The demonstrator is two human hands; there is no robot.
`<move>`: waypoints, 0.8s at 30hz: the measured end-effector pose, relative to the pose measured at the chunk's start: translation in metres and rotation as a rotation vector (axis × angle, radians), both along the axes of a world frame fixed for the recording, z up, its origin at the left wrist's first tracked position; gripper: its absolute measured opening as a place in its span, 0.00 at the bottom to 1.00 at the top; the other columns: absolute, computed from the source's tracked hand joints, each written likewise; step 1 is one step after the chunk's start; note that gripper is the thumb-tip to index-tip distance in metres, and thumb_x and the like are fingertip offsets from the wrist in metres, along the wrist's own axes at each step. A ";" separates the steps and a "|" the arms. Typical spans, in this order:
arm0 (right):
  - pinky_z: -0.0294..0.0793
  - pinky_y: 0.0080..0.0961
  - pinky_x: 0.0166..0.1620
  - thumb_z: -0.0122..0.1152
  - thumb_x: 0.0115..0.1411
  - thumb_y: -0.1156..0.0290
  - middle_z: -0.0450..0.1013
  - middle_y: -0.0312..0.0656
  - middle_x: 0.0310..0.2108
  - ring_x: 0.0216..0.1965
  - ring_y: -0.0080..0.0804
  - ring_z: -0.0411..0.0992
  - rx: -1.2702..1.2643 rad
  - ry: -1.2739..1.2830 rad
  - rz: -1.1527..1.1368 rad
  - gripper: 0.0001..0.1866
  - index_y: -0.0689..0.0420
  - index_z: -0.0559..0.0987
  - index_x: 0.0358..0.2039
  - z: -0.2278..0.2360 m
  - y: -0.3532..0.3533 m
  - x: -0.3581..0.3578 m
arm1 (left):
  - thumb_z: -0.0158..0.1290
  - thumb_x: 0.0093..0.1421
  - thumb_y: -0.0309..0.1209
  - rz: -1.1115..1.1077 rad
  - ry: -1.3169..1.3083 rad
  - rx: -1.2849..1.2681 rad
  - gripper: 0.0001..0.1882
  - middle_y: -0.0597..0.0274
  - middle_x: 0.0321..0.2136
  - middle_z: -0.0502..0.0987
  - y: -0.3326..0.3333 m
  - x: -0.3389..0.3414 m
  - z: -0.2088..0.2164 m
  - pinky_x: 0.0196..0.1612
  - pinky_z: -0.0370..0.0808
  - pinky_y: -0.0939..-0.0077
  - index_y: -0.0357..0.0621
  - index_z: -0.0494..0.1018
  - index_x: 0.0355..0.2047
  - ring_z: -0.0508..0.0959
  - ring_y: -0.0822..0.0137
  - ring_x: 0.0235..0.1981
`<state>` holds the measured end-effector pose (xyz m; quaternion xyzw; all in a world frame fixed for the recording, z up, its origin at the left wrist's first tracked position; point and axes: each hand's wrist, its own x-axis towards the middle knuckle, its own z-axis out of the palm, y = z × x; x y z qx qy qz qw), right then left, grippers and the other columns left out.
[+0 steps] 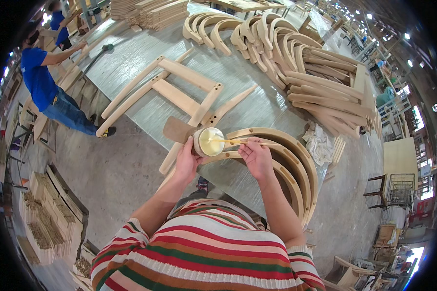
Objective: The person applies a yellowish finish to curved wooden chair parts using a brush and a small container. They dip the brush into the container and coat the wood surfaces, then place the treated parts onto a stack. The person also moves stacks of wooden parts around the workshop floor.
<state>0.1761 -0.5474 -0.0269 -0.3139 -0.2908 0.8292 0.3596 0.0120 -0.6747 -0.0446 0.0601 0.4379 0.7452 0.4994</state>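
My left hand [185, 162] is wrapped round a round cup [198, 145] with pale yellow, creamy liquid [211, 141] in it. Between the fingers of my right hand [257, 157] is a thin stick [234, 141], its far end dipping into the liquid; whether that end has bristles I cannot tell. Just below and right of the cup, several curved wooden pieces [303, 167] with holes lie nested at the table edge. Beyond the cup rest joined wooden frames [182, 94] with dark holes at their corners. A flat brown piece [176, 129] sits beside the cup.
Curved wooden parts [272, 36] and straight ones [327, 94] are piled along the far side of the table [141, 56]. A white cloth [318, 144] lies at its right. At left stands a person in blue [39, 80]; stacked wood [48, 218] is on the floor.
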 end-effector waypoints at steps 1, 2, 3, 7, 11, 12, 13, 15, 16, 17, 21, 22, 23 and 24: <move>0.74 0.25 0.31 0.53 0.59 0.72 0.73 0.41 0.27 0.26 0.26 0.71 -0.006 0.006 -0.013 0.03 0.57 0.72 0.31 -0.003 -0.004 -0.002 | 0.36 0.66 0.43 0.015 -0.001 0.003 0.22 0.56 0.44 0.72 0.001 0.000 -0.002 0.45 0.75 0.65 0.40 0.61 0.51 0.75 0.63 0.43; 0.74 0.25 0.32 0.54 0.59 0.72 0.73 0.40 0.27 0.26 0.25 0.71 -0.011 0.012 -0.027 0.03 0.57 0.72 0.31 -0.007 -0.009 -0.006 | 0.36 0.66 0.43 0.014 -0.011 0.014 0.22 0.55 0.44 0.71 0.003 0.001 -0.004 0.45 0.75 0.64 0.39 0.61 0.50 0.75 0.63 0.42; 0.74 0.26 0.32 0.54 0.58 0.71 0.73 0.39 0.27 0.26 0.25 0.71 -0.014 0.017 -0.049 0.04 0.57 0.72 0.31 -0.011 -0.010 -0.005 | 0.35 0.66 0.43 0.004 -0.023 0.028 0.22 0.54 0.44 0.71 0.007 0.004 -0.004 0.44 0.76 0.63 0.38 0.60 0.50 0.76 0.62 0.41; 0.74 0.25 0.30 0.55 0.58 0.70 0.73 0.39 0.24 0.22 0.24 0.70 -0.009 -0.040 -0.092 0.05 0.57 0.71 0.28 -0.019 -0.009 -0.002 | 0.36 0.66 0.43 -0.041 -0.041 0.062 0.22 0.53 0.44 0.71 0.011 0.013 -0.006 0.44 0.76 0.61 0.38 0.59 0.50 0.76 0.62 0.41; 0.72 0.20 0.26 0.55 0.59 0.70 0.72 0.40 0.20 0.19 0.23 0.69 0.317 -0.079 -0.164 0.09 0.58 0.69 0.25 0.004 -0.005 0.005 | 0.35 0.65 0.43 0.044 -0.047 0.012 0.22 0.53 0.45 0.70 0.002 0.003 -0.021 0.45 0.76 0.61 0.39 0.59 0.51 0.75 0.62 0.43; 0.71 0.18 0.26 0.56 0.59 0.70 0.72 0.41 0.20 0.20 0.22 0.69 0.475 -0.182 -0.166 0.09 0.58 0.69 0.25 0.008 -0.002 0.011 | 0.35 0.66 0.43 0.060 -0.032 -0.024 0.22 0.54 0.46 0.69 -0.001 -0.003 -0.024 0.46 0.76 0.61 0.39 0.59 0.51 0.74 0.61 0.44; 0.71 0.16 0.26 0.56 0.59 0.71 0.72 0.40 0.20 0.21 0.21 0.70 0.644 -0.351 -0.149 0.08 0.59 0.69 0.25 0.012 0.000 0.016 | 0.34 0.66 0.43 0.078 -0.016 -0.060 0.22 0.55 0.47 0.69 -0.005 -0.008 -0.027 0.46 0.75 0.60 0.40 0.60 0.51 0.74 0.61 0.46; 0.68 0.18 0.24 0.57 0.57 0.71 0.71 0.37 0.17 0.19 0.19 0.68 0.879 -0.495 -0.109 0.10 0.60 0.70 0.23 0.011 -0.001 0.018 | 0.34 0.66 0.43 0.099 -0.001 -0.035 0.21 0.56 0.47 0.69 -0.013 -0.015 -0.030 0.43 0.77 0.63 0.41 0.60 0.51 0.75 0.63 0.44; 0.67 0.20 0.24 0.58 0.56 0.71 0.70 0.38 0.17 0.19 0.21 0.68 1.011 -0.580 -0.086 0.10 0.60 0.70 0.23 0.009 -0.001 0.019 | 0.34 0.66 0.43 0.117 -0.010 -0.034 0.21 0.56 0.47 0.69 -0.015 -0.017 -0.030 0.42 0.78 0.64 0.41 0.60 0.51 0.75 0.63 0.44; 0.67 0.21 0.24 0.58 0.56 0.71 0.69 0.39 0.16 0.18 0.22 0.67 1.143 -0.664 -0.060 0.09 0.60 0.70 0.23 0.007 -0.001 0.018 | 0.35 0.66 0.43 0.136 -0.019 -0.032 0.21 0.56 0.47 0.69 -0.018 -0.018 -0.031 0.42 0.78 0.65 0.41 0.60 0.51 0.75 0.64 0.43; 0.66 0.29 0.24 0.59 0.53 0.72 0.66 0.44 0.16 0.18 0.35 0.67 1.430 -0.850 0.033 0.08 0.60 0.70 0.22 -0.003 -0.005 0.011 | 0.35 0.66 0.42 0.117 0.001 -0.038 0.21 0.57 0.47 0.69 -0.026 -0.020 -0.027 0.41 0.78 0.66 0.41 0.60 0.51 0.75 0.64 0.43; 0.66 0.34 0.25 0.58 0.54 0.72 0.66 0.47 0.17 0.20 0.46 0.67 1.412 -0.869 0.082 0.08 0.60 0.70 0.23 -0.006 -0.005 0.009 | 0.34 0.66 0.43 0.123 0.006 -0.041 0.21 0.57 0.47 0.69 -0.027 -0.020 -0.027 0.41 0.78 0.66 0.41 0.60 0.51 0.75 0.64 0.43; 0.66 0.35 0.25 0.58 0.54 0.71 0.66 0.47 0.17 0.20 0.48 0.67 1.432 -0.877 0.095 0.08 0.60 0.69 0.24 -0.008 -0.005 0.007 | 0.34 0.66 0.43 0.129 0.011 -0.044 0.21 0.57 0.47 0.69 -0.028 -0.019 -0.027 0.41 0.78 0.66 0.41 0.60 0.51 0.75 0.64 0.43; 0.66 0.37 0.25 0.57 0.54 0.71 0.66 0.48 0.17 0.21 0.49 0.67 1.454 -0.881 0.111 0.08 0.59 0.69 0.24 -0.010 -0.004 0.004 | 0.34 0.66 0.43 0.138 0.018 -0.047 0.21 0.57 0.47 0.69 -0.029 -0.020 -0.029 0.41 0.78 0.65 0.41 0.59 0.51 0.75 0.64 0.43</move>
